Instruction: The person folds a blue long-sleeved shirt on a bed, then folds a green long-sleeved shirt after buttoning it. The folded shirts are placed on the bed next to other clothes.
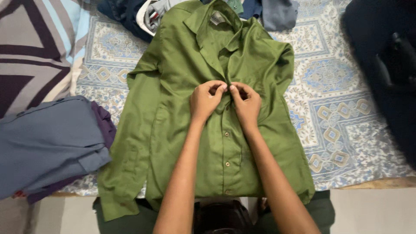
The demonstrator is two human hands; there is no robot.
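I've got the green shirt [182,108] lying face up and spread flat on the patterned bedspread [338,95], collar away from me, and both hands meet at the chest of its button placket. My left hand [206,100] is pinched narrow on the placket fabric, my right hand [245,103] pinching the same spot just beside it, fingertips almost touching. A folded grey-blue garment [47,138] lies to the left, a clothes heap [143,13] beyond the collar.

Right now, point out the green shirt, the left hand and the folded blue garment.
green shirt [173,130], head view, left front panel.
left hand [207,100], head view, back of hand.
folded blue garment [47,138], head view, top fold.
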